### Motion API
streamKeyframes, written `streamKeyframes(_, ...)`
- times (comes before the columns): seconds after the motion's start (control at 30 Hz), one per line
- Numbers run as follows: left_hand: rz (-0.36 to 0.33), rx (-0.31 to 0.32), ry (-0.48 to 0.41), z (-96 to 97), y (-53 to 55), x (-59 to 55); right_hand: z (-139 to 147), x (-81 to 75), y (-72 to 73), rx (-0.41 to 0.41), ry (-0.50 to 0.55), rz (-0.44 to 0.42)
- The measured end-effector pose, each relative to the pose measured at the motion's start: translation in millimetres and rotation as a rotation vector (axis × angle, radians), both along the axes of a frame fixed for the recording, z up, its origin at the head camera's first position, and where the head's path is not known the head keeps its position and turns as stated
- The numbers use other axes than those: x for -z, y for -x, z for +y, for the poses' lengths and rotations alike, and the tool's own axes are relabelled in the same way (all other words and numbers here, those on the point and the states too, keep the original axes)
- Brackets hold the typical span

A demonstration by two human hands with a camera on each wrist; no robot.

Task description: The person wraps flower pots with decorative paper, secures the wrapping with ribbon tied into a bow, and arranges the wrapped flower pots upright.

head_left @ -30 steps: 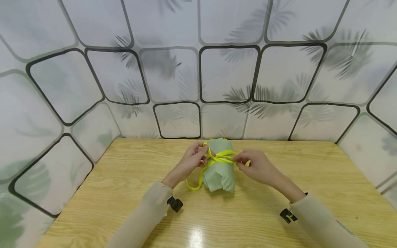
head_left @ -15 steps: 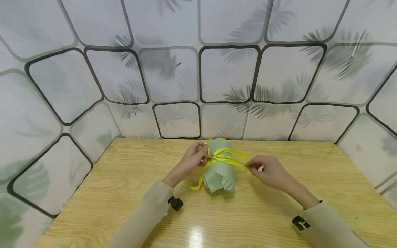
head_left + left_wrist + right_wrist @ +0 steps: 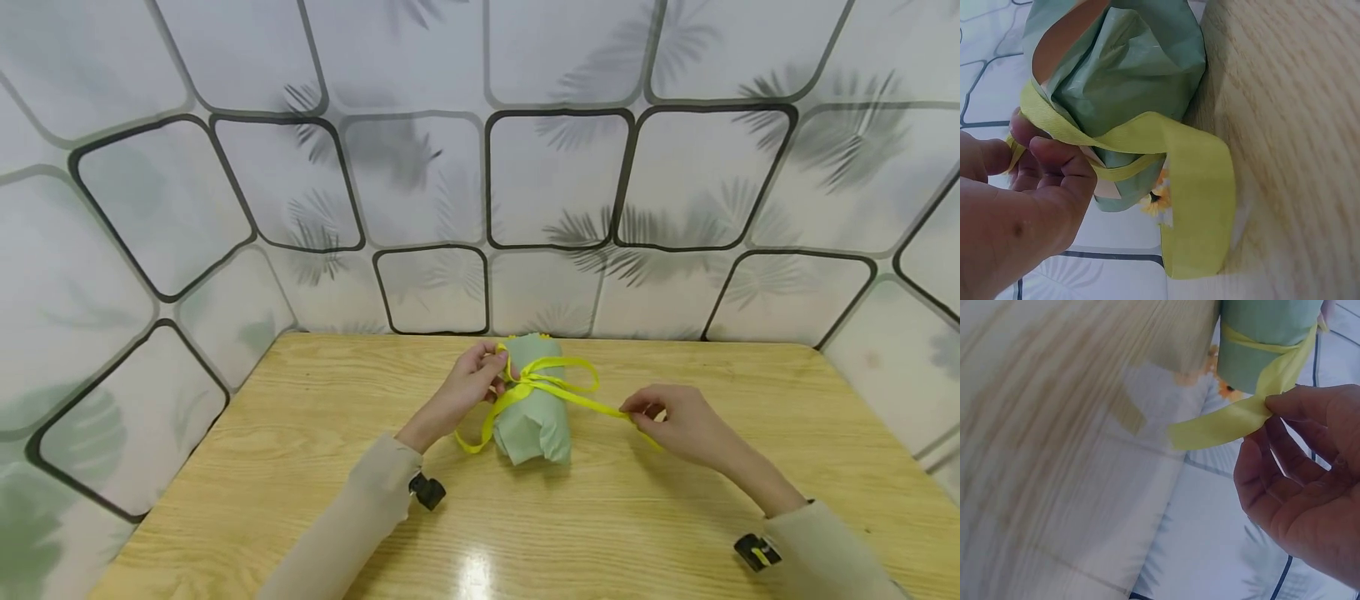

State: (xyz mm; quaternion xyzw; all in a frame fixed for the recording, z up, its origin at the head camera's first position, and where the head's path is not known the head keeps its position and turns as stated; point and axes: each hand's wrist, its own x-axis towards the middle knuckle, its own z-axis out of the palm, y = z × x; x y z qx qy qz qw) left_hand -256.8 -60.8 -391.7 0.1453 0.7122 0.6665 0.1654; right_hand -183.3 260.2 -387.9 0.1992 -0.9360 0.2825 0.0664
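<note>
A bundle wrapped in pale green paper [image 3: 528,425] lies on the table, with yellow-orange flowers [image 3: 1157,199] showing at its far end in the wrist views. Yellow ribbon [image 3: 558,389] runs round its middle and crosses in a knot with a loop on the right. My left hand [image 3: 471,381] pinches a ribbon loop at the bundle's left side, close to the knot. Out to the right, my right hand [image 3: 678,421] pinches a ribbon tail between thumb and finger; its free end [image 3: 1207,431] sticks out past the fingertips. Another ribbon length hangs at the bundle's left.
The wooden table [image 3: 337,375] extends around the bundle on all sides. Behind it stands a patterned wall covering [image 3: 555,183] with dark grid lines and leaf prints. Small black cameras [image 3: 427,492] sit on both wrists.
My right hand has moved right and slightly toward me, drawing the ribbon tail out. The right loop has become smaller and the knot tighter. The left hand stays almost in place.
</note>
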Motion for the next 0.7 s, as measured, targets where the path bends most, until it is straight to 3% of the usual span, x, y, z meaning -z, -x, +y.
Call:
streamKeyframes(0.3, 0.016, 0.035, -0.021, -1.0, -1.9, -0.8, 13, -2.1, -4.0, 0.000, -0.026, -0.065)
streamKeyframes(0.7, 0.014, 0.037, 0.009, -4.5, -4.0, -3.8, 26, -2.8, -6.6, 0.035, -0.054, -0.057)
